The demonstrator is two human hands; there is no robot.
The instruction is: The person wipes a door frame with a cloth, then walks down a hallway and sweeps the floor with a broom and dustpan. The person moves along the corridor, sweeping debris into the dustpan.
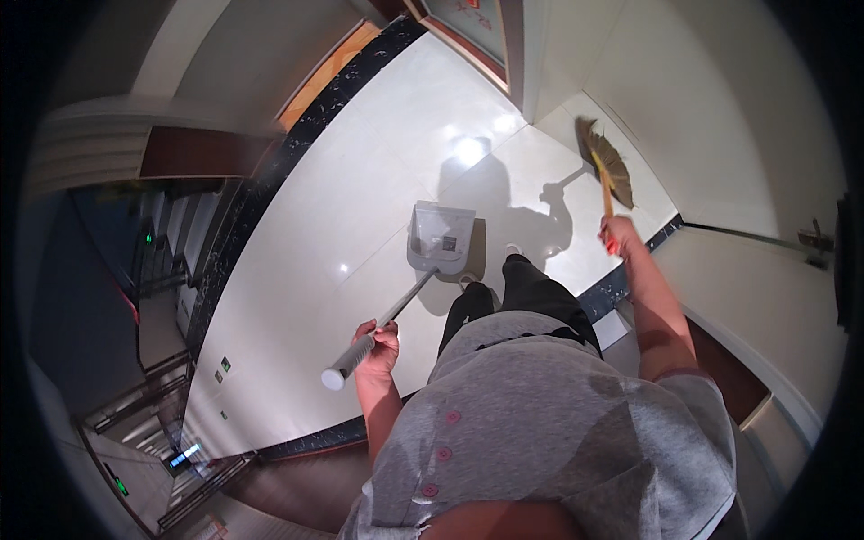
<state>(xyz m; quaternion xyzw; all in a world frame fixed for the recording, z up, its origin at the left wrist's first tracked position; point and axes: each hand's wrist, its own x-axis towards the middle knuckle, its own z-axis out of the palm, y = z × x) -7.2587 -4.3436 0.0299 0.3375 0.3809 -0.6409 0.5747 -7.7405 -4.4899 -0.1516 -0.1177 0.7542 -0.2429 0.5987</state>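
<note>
My left hand point(380, 347) grips the long grey handle of a dustpan point(442, 233). The handle slants up towards me, its grip end rising past my fingers, while the pale pan is over the tiles in front of my feet. Off to the right, my right hand point(619, 235) is closed round the wooden handle of a broom point(607, 162). Its fan of brown bristles points away from me, close to the foot of the wall. Whether the bristles touch the floor I cannot tell.
Glossy white floor tiles point(324, 223) have a black marbled border point(297, 152) along the left. A pale wall point(682, 128) runs down the right, with a door handle point(815, 237) on a door there. Ahead is a framed door or panel point(472, 34). At far left are stairs point(182, 229) and a corridor.
</note>
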